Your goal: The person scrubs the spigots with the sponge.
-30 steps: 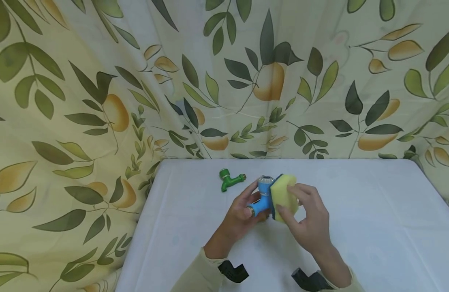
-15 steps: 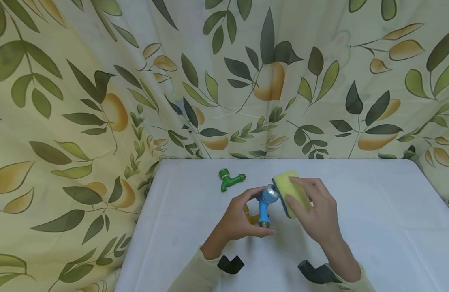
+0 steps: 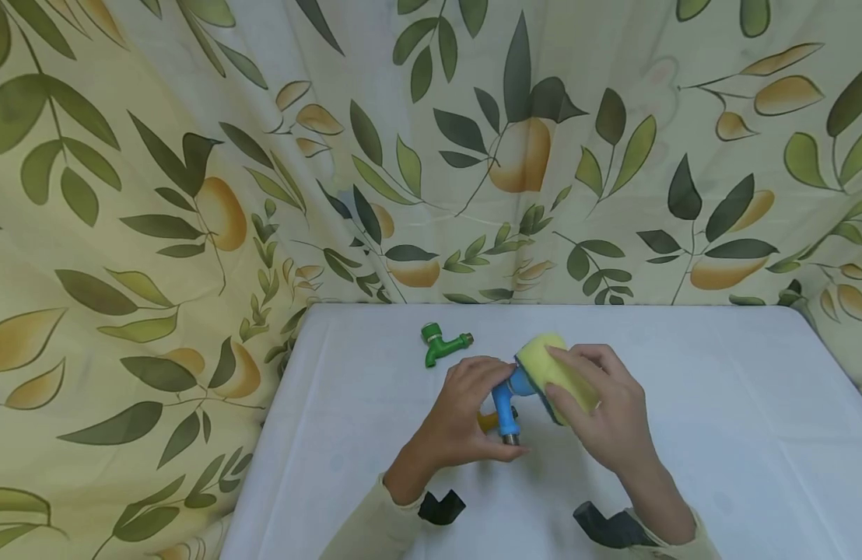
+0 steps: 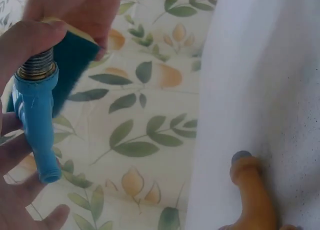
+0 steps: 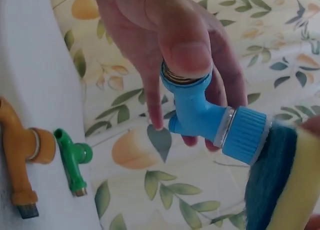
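Observation:
My left hand (image 3: 453,416) grips a blue plastic tap (image 3: 504,408), its thumb over the threaded inlet and its fingers near the far side, as the right wrist view shows. In my right hand (image 3: 613,424) a yellow sponge (image 3: 558,373) is pinched between thumb and fingers. The sponge's dark green scouring side (image 5: 270,175) lies against the ribbed knob (image 5: 245,135) of the tap. Both things are held up above the table. In the head view the sponge covers the knob's end.
An orange tap (image 4: 256,200) lies on the white-covered table (image 3: 739,435), mostly hidden behind my left hand in the head view. Farther back lies a green tap (image 3: 445,347). A leaf-patterned curtain (image 3: 585,155) hangs behind and to the left.
The blue tap has turned in my left hand, its threaded end now toward me. The sponge has shifted from the tap's side to its knob end. The orange tap has come partly into view.

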{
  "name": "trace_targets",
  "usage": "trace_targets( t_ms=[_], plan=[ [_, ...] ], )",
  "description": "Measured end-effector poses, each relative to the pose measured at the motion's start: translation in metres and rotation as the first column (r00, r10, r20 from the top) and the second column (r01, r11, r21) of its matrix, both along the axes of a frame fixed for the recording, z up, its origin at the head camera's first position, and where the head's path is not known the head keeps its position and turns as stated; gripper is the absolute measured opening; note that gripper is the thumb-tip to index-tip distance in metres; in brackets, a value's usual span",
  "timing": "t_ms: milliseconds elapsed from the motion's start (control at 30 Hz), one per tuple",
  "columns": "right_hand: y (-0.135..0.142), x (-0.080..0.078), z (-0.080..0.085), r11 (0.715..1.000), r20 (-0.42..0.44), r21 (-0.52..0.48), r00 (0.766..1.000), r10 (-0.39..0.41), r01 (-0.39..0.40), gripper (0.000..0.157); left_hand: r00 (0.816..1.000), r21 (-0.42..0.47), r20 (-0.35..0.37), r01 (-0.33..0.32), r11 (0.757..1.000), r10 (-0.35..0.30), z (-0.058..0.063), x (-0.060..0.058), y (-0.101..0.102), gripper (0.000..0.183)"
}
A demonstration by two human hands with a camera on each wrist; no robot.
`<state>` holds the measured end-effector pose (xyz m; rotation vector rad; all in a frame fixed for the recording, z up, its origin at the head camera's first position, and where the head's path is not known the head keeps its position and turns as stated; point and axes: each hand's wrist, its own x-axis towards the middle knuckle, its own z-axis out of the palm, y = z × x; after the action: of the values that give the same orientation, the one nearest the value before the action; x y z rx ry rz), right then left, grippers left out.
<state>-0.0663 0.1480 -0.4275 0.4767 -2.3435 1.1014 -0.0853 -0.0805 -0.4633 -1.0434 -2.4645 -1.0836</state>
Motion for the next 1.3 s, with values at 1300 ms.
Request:
trace_targets(
  t_ms=[1300],
  plan=[
    [0.004,-0.002,-0.004,0.998,-0.116,0.007,0.991,0.064,-0.063,0.05,0.981,0.162,0.192,0.009,0.987,-0.04,0.008,0.003,0.0,0.1]
  ],
)
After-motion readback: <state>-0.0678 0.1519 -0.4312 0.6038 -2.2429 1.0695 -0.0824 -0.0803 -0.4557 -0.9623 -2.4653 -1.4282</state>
